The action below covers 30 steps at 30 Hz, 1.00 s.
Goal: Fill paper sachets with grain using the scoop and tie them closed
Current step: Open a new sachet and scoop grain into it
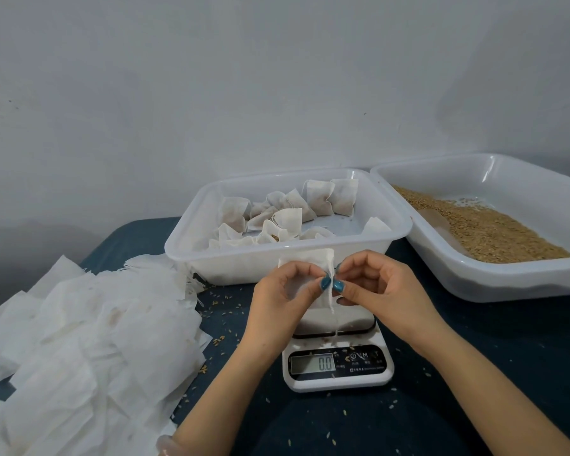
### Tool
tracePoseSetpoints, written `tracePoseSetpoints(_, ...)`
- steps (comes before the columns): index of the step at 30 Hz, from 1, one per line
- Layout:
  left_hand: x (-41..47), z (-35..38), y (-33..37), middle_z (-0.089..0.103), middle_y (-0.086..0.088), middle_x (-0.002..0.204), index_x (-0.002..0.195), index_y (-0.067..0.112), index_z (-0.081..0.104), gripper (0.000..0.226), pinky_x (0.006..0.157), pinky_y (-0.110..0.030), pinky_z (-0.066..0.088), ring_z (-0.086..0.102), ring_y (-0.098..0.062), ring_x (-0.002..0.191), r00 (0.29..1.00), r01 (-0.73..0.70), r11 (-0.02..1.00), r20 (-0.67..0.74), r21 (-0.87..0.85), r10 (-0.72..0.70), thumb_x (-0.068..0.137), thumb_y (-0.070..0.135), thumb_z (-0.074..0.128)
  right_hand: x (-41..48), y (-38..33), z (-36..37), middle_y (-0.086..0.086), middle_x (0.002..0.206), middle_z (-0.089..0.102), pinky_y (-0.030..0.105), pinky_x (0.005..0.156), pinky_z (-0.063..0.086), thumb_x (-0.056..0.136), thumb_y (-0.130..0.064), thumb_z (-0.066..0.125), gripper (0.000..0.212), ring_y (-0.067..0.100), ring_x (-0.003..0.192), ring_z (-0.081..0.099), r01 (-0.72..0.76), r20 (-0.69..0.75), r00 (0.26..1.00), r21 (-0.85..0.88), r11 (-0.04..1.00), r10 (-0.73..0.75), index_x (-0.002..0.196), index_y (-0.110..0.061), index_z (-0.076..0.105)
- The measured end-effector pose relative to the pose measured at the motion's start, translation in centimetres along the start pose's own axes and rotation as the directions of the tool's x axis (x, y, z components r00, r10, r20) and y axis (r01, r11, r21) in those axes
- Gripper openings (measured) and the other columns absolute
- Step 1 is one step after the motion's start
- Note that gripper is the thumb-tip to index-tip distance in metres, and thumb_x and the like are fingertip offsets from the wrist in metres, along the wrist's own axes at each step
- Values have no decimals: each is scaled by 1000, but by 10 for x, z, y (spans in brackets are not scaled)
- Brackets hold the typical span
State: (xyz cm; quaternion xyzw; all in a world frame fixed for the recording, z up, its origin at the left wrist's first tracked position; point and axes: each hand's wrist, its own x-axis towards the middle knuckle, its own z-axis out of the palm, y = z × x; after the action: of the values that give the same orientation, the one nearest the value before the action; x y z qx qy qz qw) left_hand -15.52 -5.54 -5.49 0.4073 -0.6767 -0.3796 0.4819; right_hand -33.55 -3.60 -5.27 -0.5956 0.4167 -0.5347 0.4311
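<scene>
Sachet [305,262] opening seems my step, left hand [277,292] and right hand [382,286] each pinching its edge; next I must part the mouth for grain [494,233].

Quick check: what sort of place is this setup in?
Likely a small hand-packing bench, perhaps at home: a digital scale, a tray of loose grain, a tub of filled sachets and a heap of empty sachets.

Bare cloth [507,340] lies right of scale [338,370], before grain tray [474,286].
</scene>
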Motion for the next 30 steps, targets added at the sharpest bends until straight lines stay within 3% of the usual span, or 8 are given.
tracePoseSetpoints(3,-1,0,0,74,16,95,95,22,73,10,84,-8,45,65,3,94,1000,-18,999,-13,30,19,87,15,74,0,1,-1,3,91,75,25,69,59,82,-6,72,18,18,86,74,-5,4,1000,16,1000,4,98,-12,68)
tracePoseSetpoints(8,-2,0,0,74,17,90,89,26,75,10,83,-13,49,67,1,89,998,-23,998,-49,65,26,83,18,78,-1,-4,0,3,90,76,23,68,59,74,-19,73,26,17,84,74,2,-3,1000,21,1000,-2,99,-12,68)
tracePoseSetpoints(16,-3,0,1,74,15,80,78,26,75,9,76,-9,46,67,1,80,994,-38,996,-101,78,46,80,20,81,0,-2,-2,3,89,75,23,69,59,82,-3,74,19,17,83,74,-18,-15,1000,-13,1000,18,97,-12,68)
tracePoseSetpoints(25,-3,1,1,74,15,81,74,31,72,15,78,-12,47,66,1,81,993,-28,999,-113,39,32,80,21,81,0,-4,0,6,87,75,23,67,58,75,-9,76,22,16,81,73,-49,-18,999,72,996,50,95,-9,67)
tracePoseSetpoints(30,-2,1,1,74,13,81,75,26,73,12,76,-9,46,66,2,79,995,-12,1000,-104,-3,11,80,18,80,-1,-6,0,8,86,75,22,66,58,71,-14,74,28,17,79,74,-86,-2,996,115,990,87,96,-6,66)
